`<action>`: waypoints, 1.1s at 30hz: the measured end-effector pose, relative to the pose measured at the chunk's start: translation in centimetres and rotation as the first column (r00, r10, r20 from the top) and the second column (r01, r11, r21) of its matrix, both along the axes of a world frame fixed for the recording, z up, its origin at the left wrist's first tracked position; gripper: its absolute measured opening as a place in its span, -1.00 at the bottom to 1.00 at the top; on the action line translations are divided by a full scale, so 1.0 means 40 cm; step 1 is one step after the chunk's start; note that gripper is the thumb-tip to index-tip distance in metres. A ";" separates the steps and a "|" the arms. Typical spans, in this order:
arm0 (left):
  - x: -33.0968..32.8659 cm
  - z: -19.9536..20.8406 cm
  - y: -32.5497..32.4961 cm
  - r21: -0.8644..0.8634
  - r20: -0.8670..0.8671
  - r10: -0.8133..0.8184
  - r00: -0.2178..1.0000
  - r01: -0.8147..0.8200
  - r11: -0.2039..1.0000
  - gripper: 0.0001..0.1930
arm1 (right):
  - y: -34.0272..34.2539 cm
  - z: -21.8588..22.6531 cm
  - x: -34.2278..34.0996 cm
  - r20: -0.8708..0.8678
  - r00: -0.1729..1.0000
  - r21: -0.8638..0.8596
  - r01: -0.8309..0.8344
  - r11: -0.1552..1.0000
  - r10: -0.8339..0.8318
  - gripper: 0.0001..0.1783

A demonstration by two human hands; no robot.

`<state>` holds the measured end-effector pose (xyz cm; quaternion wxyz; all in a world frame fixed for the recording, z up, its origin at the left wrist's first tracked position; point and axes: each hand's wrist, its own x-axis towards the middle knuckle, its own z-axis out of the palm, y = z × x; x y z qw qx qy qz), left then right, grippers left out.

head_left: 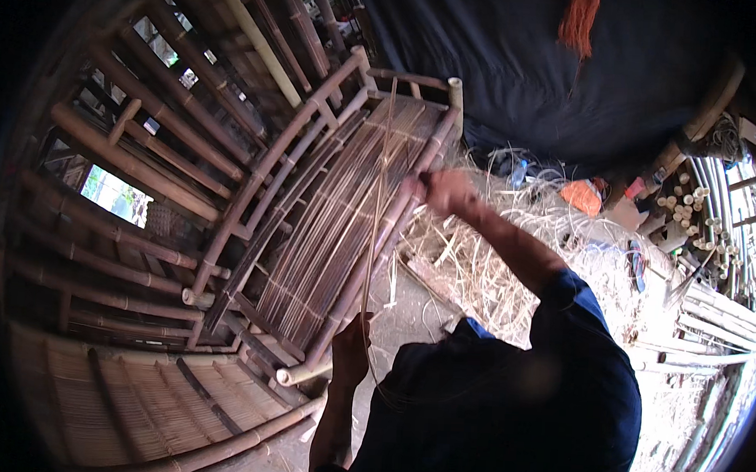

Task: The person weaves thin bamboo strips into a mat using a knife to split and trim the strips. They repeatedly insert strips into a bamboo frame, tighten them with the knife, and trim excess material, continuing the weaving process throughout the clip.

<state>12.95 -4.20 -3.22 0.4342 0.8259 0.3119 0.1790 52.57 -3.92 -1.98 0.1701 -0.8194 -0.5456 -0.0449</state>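
A bamboo bench with a slatted seat stands ahead of me, slightly to the left. Its thick front pole runs up and away to the right. My left hand is closed around long thin strips, apparently split bamboo or cane. They stretch up across the seat, and one loose end curves down beside my body. Farther along the front pole, my right hand is closed at the pole's edge, somewhat blurred. A small dark shape shows at its fingers; what it grips is hidden.
Another bamboo bench lies at the lower left, with stacked bamboo frames behind. Pale shavings cover the floor on the right. A dark sheet hangs at the back, an orange fibre bundle before it. Cut bamboo poles are piled far right.
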 end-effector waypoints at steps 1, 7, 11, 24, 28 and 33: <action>-0.015 -0.001 -0.013 -0.033 0.007 -0.017 1.000 0.017 0.999 -0.69 | -0.002 0.001 0.004 -0.116 0.985 -0.094 0.119 0.988 -0.129 0.00; -0.092 -0.022 -0.045 -0.177 0.055 0.049 0.997 -0.039 0.983 -0.71 | 0.008 0.007 0.054 -0.131 0.986 -0.175 0.082 0.981 -0.106 -0.13; -0.187 -0.013 -0.078 -0.358 -0.016 0.081 0.997 -0.081 0.930 -0.68 | 0.008 0.048 0.193 -0.207 0.907 -0.022 0.371 0.928 -0.368 -0.05; 0.024 -0.141 0.049 -0.598 -0.033 -0.083 0.996 0.047 0.800 -0.48 | -0.110 -0.205 -0.215 -0.851 0.520 0.080 0.253 0.964 -0.066 -0.33; 0.104 -0.164 0.058 -0.535 -0.080 -0.171 0.982 0.102 0.839 -0.43 | -0.119 -0.265 -0.405 -0.970 0.068 0.244 0.332 0.911 0.235 -0.67; -0.135 -0.236 0.063 -0.302 -0.448 -0.004 0.894 -0.147 0.942 -0.26 | -0.043 -0.279 -0.223 -0.966 0.234 0.190 0.343 0.920 0.113 -0.62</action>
